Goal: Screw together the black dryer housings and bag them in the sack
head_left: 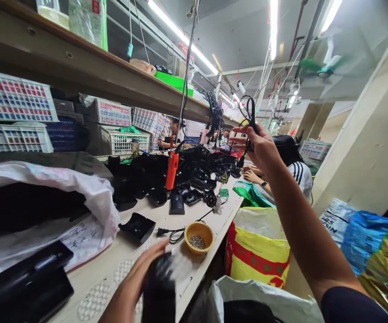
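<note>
My right hand [259, 146] is raised high over the bench, arm stretched out, fingers closed on a black power cord [250, 117] that loops above the hand. Low at the bench's near edge, my left hand [139, 279] grips a black plastic device body [160, 287], blurred by motion. A yellow bowl of small screws [198, 236] sits just beyond the left hand, with a black plug and cable [167, 232] lying beside it.
An orange electric screwdriver [172, 170] hangs on a cable over a heap of black plastic housings [194, 172]. White plastic bags [45, 197] lie at left, crates on the shelf [12, 96]. A yellow-red sack [257, 251] stands below. Other people work further along the bench [294, 166].
</note>
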`<state>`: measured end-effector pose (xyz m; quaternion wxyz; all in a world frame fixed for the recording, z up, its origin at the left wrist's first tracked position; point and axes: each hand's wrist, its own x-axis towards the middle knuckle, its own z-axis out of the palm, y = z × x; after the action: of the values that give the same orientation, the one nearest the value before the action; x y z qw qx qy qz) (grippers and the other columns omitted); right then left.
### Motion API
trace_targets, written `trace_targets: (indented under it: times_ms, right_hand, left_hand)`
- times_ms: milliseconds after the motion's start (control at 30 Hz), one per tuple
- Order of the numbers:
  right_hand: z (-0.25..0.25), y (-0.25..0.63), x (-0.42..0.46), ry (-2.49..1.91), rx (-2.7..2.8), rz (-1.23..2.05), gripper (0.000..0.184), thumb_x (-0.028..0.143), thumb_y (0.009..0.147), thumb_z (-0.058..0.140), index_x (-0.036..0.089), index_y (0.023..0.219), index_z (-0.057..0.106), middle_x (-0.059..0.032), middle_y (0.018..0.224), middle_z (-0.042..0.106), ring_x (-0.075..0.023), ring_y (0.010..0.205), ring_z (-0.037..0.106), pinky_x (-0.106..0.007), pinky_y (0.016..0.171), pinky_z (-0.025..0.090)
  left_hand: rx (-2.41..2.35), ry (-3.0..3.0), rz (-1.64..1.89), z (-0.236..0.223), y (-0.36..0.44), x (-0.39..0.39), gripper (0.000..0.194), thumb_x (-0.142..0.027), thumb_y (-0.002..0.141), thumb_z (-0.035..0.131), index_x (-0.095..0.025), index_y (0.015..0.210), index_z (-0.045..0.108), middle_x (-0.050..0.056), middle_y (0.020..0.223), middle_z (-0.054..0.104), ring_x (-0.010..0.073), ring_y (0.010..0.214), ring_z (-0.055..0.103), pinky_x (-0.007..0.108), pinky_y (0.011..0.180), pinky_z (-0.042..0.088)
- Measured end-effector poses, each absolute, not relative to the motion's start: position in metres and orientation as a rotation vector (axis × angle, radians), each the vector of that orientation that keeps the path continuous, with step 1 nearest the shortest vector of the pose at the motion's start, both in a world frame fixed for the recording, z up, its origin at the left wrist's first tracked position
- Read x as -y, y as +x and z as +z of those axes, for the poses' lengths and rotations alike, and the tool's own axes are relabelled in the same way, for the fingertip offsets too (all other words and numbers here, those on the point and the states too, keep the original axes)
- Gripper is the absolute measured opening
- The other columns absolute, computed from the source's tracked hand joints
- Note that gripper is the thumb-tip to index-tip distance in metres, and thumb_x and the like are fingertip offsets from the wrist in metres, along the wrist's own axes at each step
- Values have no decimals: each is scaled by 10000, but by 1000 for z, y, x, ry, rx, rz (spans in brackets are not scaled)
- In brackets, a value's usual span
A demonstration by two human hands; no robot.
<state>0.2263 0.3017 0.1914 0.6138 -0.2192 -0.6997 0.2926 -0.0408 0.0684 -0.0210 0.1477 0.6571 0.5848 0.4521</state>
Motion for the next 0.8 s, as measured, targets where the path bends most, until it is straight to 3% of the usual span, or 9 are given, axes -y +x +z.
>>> trace_targets:
  times_ms: [67,133,233,333,433,500,600,800]
  right_hand:
    - [206,220,-300,-440,1641,661,123,359,936,528,246,963,488,-35,1175,649,-155,928,720,-236,680,589]
    - [221,213,-298,-369,1677,653,62,303,960,478,241,969,479,-41,1167,653,-145,934,719,-220,674,578]
    - [243,203,-296,-242,1719,649,65,220,982,397,230,960,457,-49,1179,654,-144,1011,707,-217,706,571]
    - [259,198,-290,-144,1761,575,90,259,1003,375,239,990,462,-26,1256,630,-162,1129,670,-250,790,566]
    - [270,195,-280,-68,1807,451,187,421,1018,390,276,1084,488,6,1310,605,-192,1196,640,-304,866,554]
    - [272,195,-272,-21,1807,415,242,496,1015,398,299,1122,489,13,1318,603,-201,1198,641,-333,905,545]
    - [272,197,-259,45,1779,414,224,511,1006,441,309,1091,490,0,1299,624,-186,1156,664,-319,917,543]
    - [268,197,-237,112,1682,421,191,483,998,480,302,1033,532,-12,1216,666,-189,1143,672,-314,930,553]
  left_hand:
    - [-1629,1934,1208,-3,-30,-96,639,-466,791,747,-212,1339,539,141,1433,524,355,1296,509,603,1066,441]
    - [-1611,1971,1115,14,-17,-128,822,-441,593,856,-140,1299,563,206,1556,368,387,1434,340,585,1178,308]
    - [-1627,2050,995,31,5,-169,746,-415,561,836,-106,1205,622,244,1609,241,396,1499,196,567,1216,220]
    - [-1600,2148,904,35,20,-196,784,-461,516,862,-84,1166,639,287,1602,218,412,1509,144,546,1217,212]
    - [-1583,2183,868,33,24,-209,753,-453,469,895,-95,1090,662,297,1575,279,462,1488,175,579,1201,227]
    - [-1555,2183,900,31,21,-210,705,-411,473,903,-120,1067,661,260,1503,421,465,1438,298,616,1175,255]
    - [-1452,2168,1031,30,12,-202,627,-322,541,878,-159,1097,637,164,1311,611,374,1273,518,579,1122,356]
    - [-1366,1969,1287,30,-11,-180,606,-345,633,838,-211,1176,605,95,1264,636,305,1188,582,465,1072,446]
